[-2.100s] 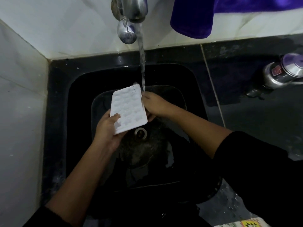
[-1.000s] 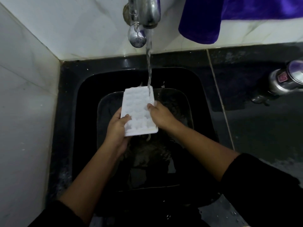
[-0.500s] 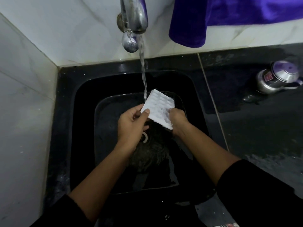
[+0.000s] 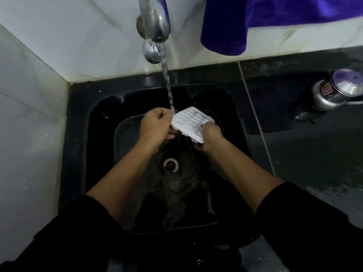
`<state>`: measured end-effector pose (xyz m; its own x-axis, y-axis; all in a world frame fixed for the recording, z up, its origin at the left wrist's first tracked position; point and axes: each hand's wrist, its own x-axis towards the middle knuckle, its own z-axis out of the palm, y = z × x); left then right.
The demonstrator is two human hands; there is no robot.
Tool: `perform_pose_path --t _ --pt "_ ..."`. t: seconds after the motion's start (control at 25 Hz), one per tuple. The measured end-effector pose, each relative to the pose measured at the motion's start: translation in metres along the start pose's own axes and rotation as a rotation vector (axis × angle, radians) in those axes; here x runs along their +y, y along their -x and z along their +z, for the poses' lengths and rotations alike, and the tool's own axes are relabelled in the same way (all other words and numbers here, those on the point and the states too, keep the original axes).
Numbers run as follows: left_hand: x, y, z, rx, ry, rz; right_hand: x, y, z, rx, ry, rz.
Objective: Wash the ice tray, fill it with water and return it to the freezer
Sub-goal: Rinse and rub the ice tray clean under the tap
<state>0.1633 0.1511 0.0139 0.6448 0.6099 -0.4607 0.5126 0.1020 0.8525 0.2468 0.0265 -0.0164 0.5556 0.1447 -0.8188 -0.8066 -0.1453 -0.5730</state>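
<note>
As water from the steel tap falls in a thin stream onto its left end, you hold the white ice tray tilted over the black sink, just beyond the drain. Your left hand, knuckles up and fingers curled, pinches the tray's left edge beside the stream. Your right hand curls over its near right corner. Each grip is clamped on the tray. Both forearms reach forward from black sleeves. A purple cloth hangs beside the tap, and a lidded steel pot sits on the dark worktop at right.
</note>
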Motion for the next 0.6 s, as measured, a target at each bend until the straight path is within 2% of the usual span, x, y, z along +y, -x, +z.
perform_pose_path --t 0.2,0.36,0.6 --pt "-0.012 0.007 -0.011 -0.134 0.078 -0.143 0.013 0.001 -0.012 -0.015 0.037 -0.021" --pt "-0.027 0.005 -0.006 -0.006 0.083 -0.066 0.019 0.009 -0.022 -0.12 0.167 -0.156" --pt "-0.039 0.003 0.007 0.123 0.029 0.084 0.029 0.017 -0.039 -0.172 0.279 -0.35"
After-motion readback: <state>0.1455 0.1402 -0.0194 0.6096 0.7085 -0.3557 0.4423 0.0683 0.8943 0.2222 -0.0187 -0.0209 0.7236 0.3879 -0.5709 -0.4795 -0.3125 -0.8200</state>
